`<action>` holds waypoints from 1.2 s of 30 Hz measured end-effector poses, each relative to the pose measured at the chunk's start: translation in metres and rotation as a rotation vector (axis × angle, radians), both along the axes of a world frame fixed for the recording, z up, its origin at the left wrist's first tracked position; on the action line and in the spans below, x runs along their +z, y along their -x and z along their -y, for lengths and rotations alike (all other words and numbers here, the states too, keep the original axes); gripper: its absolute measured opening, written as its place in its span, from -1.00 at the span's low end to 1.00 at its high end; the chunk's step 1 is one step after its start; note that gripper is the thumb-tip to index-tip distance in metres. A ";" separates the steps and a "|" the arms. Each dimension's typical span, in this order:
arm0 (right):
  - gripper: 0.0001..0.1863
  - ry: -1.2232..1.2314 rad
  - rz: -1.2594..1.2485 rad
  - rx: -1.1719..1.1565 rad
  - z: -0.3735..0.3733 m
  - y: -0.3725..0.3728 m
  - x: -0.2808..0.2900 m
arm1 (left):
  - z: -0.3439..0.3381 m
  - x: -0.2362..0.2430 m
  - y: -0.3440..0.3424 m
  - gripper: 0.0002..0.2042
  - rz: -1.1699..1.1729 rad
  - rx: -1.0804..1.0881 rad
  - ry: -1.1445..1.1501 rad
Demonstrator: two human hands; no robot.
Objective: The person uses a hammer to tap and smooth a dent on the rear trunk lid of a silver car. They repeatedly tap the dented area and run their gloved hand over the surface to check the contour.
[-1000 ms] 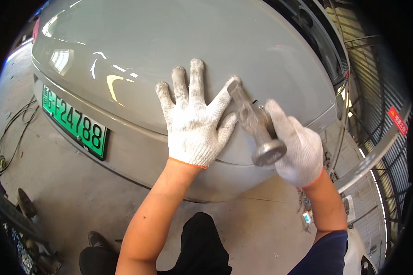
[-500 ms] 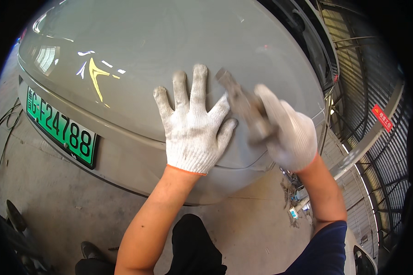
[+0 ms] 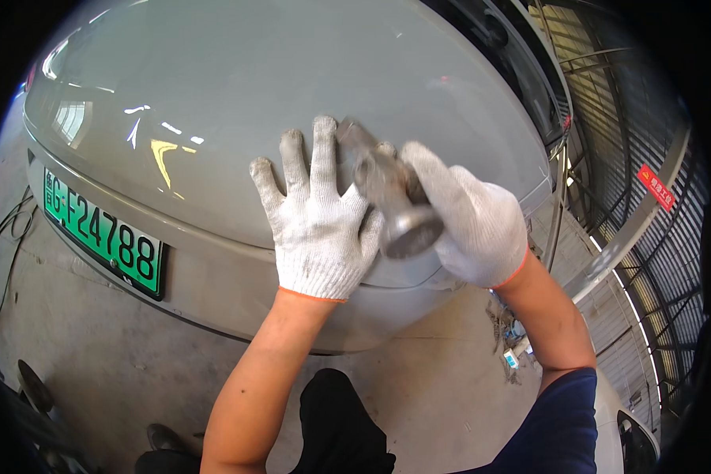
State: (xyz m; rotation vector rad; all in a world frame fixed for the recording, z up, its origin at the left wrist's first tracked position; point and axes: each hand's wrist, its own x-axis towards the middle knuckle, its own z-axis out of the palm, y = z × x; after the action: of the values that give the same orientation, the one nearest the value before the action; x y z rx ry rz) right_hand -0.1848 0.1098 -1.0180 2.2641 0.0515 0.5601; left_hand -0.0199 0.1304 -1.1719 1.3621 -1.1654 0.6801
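My left hand (image 3: 316,237), in a white knit glove with an orange cuff, lies flat on the grey painted panel (image 3: 284,63) of a car, its fingers spread. My right hand (image 3: 482,225), gloved the same way, grips a metal hammer (image 3: 413,227) over that panel. The hammer's round striking face points toward me, and its narrow other end reaches up beside my left hand's longer fingers. Parts of my left thumb and index finger are hidden behind the hammer, and its handle is mostly covered by my right hand. The hammer is slightly blurred.
A green number plate (image 3: 103,233) sits on the car's left part, above the concrete floor (image 3: 205,371). Dark cables (image 3: 12,229) lie at the far left. To the right stand a metal post (image 3: 632,229) with a red sign (image 3: 656,188) and a corrugated wall (image 3: 648,118).
My right hand and the hammer have shifted left and turned, bringing the round face toward me and overlapping my left thumb. My left hand remains flat on the panel; the view shifts slightly.
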 end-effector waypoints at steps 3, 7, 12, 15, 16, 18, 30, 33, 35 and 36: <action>-0.14 0.001 -0.015 0.015 -0.001 0.005 0.004 | 0.003 0.002 -0.001 -0.26 -0.017 -0.031 0.044; -0.19 -0.009 -0.001 0.056 -0.005 0.009 0.003 | -0.002 0.001 0.002 -0.16 -0.004 -0.014 -0.037; -0.20 0.009 0.014 0.006 -0.003 0.015 0.006 | 0.003 0.002 0.003 -0.34 -0.015 -0.024 0.053; -0.20 -0.010 0.014 0.027 -0.002 0.019 0.007 | 0.003 0.005 0.003 -0.35 -0.013 0.005 0.027; -0.20 0.009 0.014 -0.011 -0.001 0.019 0.008 | 0.005 0.002 0.002 -0.35 -0.012 0.008 0.027; -0.20 0.002 -0.008 -0.031 -0.007 0.022 0.009 | 0.004 0.002 0.005 -0.36 -0.015 -0.004 0.020; -0.18 -0.025 0.044 -0.013 -0.003 0.019 0.001 | -0.001 0.004 0.004 -0.31 -0.006 0.008 -0.005; -0.22 0.018 0.065 -0.017 0.003 0.013 0.005 | -0.001 0.006 0.005 -0.15 -0.008 0.026 0.005; -0.23 0.062 0.018 -0.030 0.001 0.009 0.004 | -0.003 0.005 0.005 -0.11 -0.049 -0.039 0.003; -0.23 0.047 0.004 0.000 0.003 0.009 0.005 | -0.002 0.004 0.005 -0.15 -0.042 -0.052 -0.011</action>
State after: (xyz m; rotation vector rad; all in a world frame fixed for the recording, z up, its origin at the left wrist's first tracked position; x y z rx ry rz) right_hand -0.1936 0.1066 -1.0132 2.2171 0.0616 0.5573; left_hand -0.0253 0.1328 -1.1679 1.3444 -1.1681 0.6061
